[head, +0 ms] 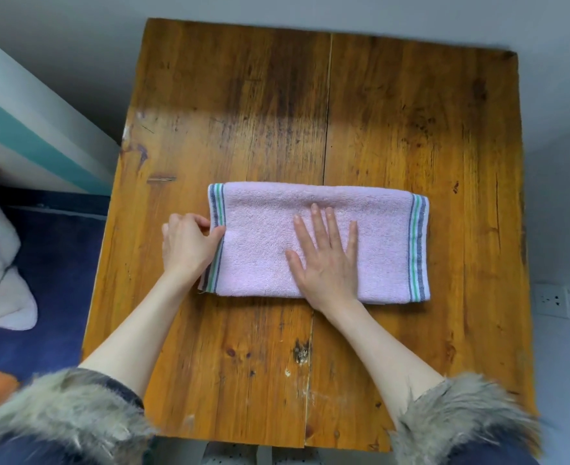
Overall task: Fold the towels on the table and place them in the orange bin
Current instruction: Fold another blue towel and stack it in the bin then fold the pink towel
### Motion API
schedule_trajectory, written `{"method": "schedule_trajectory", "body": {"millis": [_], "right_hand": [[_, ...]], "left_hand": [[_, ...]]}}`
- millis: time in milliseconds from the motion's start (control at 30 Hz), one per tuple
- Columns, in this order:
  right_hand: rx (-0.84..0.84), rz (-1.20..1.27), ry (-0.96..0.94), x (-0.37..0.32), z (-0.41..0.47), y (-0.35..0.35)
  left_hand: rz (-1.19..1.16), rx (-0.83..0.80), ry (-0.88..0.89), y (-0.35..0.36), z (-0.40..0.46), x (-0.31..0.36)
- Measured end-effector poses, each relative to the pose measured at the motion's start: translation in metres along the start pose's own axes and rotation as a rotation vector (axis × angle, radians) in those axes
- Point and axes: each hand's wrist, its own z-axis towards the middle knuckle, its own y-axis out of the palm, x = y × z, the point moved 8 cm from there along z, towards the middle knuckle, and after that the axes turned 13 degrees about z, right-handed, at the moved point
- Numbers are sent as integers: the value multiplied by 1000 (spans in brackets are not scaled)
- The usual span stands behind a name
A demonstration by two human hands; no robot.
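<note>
One pink towel (317,243) half-folded on surface (243,95); left hand (189,243) grip pinches striped end, right hand (327,260) flat, pressing. Next: fold end across.

A folded pink terry towel with striped ends (320,243) lies on a worn wooden table (243,95); the right hand (327,260) presses flat on the towel's middle, the left hand (188,243) pinches its left edge.

— How's the light?
— Soft, even daylight; a pale glare band lies across the far half of the tabletop (183,115).
— Sharpness?
— Centre is fairly crisp. The fur cuffs (65,414) at the bottom smear with blur, and wide-angle bending bows the edges.
</note>
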Motion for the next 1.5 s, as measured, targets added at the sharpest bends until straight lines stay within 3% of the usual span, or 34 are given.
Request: {"method": "schedule_trajectory", "body": {"millis": [267,433,533,633,700,800,933,1100,1333,1500], "right_hand": [[-36,-26,42,0,1,0],[-145,-40,66,0,0,2],[-201,-41,76,0,1,-1],[-254,102,85,0,6,-10],[-259,419,139,3,10,-27],[-168,1125,356,24,11,-61],[-74,1502,549,66,-10,-89],[-29,1520,659,114,-53,-95],[-6,1512,732,142,-83,-83],[16,1566,741,143,-81,-74]], "left_hand": [[-189,-125,-47,-22,-11,17],[-596,-473,-191,-19,-27,13],[-687,-631,-199,-26,-36,19],[-697,-573,-64,-49,-42,46],[-689,-489,35,-69,-48,72],[-674,-410,172,-91,-63,119],[-553,-345,312,-87,-87,182],[-361,-295,371,-41,-109,239],[-95,-245,404,20,-115,265],[-48,-205,479,31,-126,285]]}}
